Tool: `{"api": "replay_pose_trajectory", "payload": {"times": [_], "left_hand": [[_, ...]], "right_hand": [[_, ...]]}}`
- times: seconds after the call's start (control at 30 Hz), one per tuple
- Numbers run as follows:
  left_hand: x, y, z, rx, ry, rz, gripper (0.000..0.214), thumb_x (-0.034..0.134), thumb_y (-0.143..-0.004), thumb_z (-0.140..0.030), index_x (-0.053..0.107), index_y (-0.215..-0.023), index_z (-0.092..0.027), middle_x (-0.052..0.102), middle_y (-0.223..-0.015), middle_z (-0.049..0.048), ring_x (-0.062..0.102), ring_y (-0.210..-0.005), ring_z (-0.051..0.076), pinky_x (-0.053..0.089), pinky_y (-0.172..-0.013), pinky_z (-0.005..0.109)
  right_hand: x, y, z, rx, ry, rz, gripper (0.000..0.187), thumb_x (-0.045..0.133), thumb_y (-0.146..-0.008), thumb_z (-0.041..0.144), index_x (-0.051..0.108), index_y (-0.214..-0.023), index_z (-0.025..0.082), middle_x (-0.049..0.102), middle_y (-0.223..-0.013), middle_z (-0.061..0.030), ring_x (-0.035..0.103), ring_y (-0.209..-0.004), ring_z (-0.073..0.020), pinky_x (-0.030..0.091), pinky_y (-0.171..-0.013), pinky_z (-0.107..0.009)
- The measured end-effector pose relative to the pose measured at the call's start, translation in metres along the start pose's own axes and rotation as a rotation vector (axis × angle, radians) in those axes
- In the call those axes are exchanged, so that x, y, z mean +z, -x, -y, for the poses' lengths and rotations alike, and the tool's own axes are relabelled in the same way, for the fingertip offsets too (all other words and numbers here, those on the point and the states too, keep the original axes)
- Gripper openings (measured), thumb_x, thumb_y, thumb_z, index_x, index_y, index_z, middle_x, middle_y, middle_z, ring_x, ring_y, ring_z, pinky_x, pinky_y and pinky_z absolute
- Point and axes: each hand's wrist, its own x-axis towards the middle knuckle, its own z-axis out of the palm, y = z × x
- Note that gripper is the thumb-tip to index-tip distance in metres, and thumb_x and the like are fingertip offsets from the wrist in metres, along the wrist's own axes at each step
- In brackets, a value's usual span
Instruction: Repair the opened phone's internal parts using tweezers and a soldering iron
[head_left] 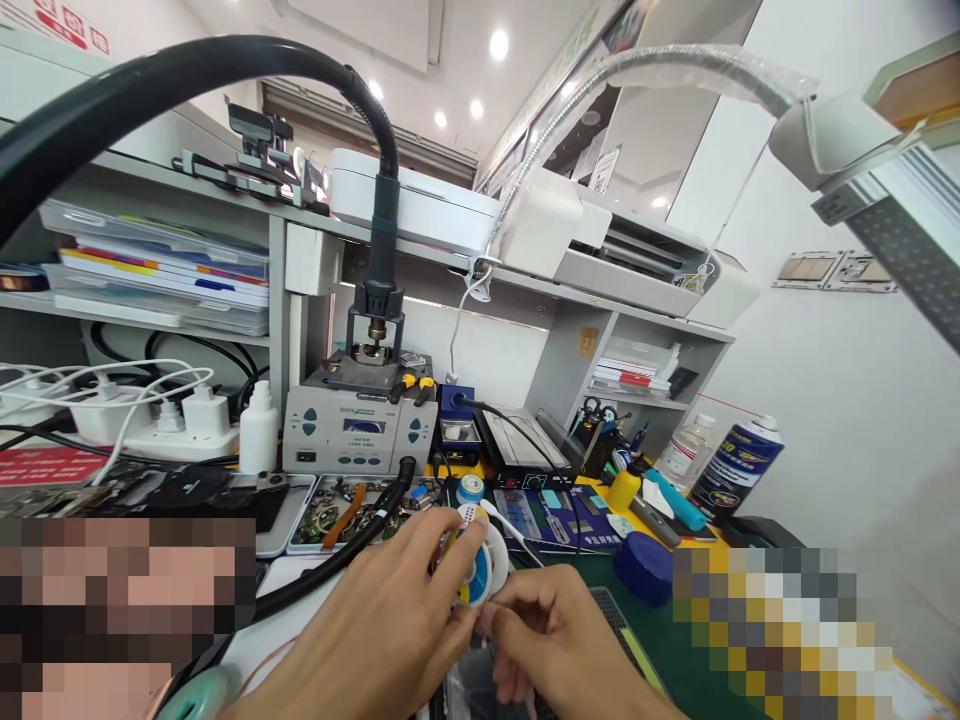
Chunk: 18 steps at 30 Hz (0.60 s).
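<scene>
Two hands: left hand (409,595) pinches spool (478,580); right hand (553,628) pinches near it, can't tell what. Keep spool steady.

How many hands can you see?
2: the left hand, holding a reel, and the right hand, at the reel's lower edge. Pixelated patches could hide more.

Has a spool (475,578) between left hand (409,580) and right hand (551,625), a tray (311,549) behind to the left, a can (739,470) behind to the right.
</scene>
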Motion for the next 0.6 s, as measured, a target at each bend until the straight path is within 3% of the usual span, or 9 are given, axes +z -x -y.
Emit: {"api": "replay_pose_trajectory", "payload": {"times": [0.23, 0.43, 0.6], "left_hand": [[-0.003, -0.006, -0.006, 0.074, -0.103, -0.067, 0.047, 0.053, -0.093, -0.008, 0.048, -0.140, -0.010, 0.074, -0.120, 0.0206, 0.078, -0.100, 0.037, 0.069, -0.072, 0.048], [0.005, -0.006, -0.005, 0.103, -0.149, -0.123, 0.040, 0.051, -0.095, -0.005, 0.053, -0.136, -0.007, 0.075, -0.118, 0.0232, 0.078, -0.096, 0.038, 0.068, -0.071, 0.051], [0.013, -0.001, -0.004, 0.057, -0.085, -0.179, 0.038, 0.054, -0.100, -0.013, 0.054, -0.139, -0.010, 0.074, -0.122, 0.0227, 0.077, -0.103, 0.038, 0.066, -0.080, 0.051]], "right_hand": [[0.006, -0.007, 0.003, 0.240, -0.407, 0.063, 0.026, 0.068, -0.069, 0.042, 0.069, -0.068, 0.016, 0.061, -0.044, -0.0006, 0.054, -0.031, -0.0137, 0.040, -0.030, -0.020], [0.001, -0.014, -0.003, 0.427, -0.652, 0.131, 0.020, 0.066, -0.078, 0.033, 0.072, -0.072, 0.014, 0.048, -0.043, 0.0071, 0.045, -0.029, -0.0100, 0.042, -0.029, -0.019], [-0.001, -0.014, -0.005, 0.419, -0.731, 0.169, 0.017, 0.067, -0.080, 0.029, 0.068, -0.070, 0.015, 0.048, -0.045, 0.0074, 0.046, -0.031, -0.0097, 0.042, -0.030, -0.019]]}}
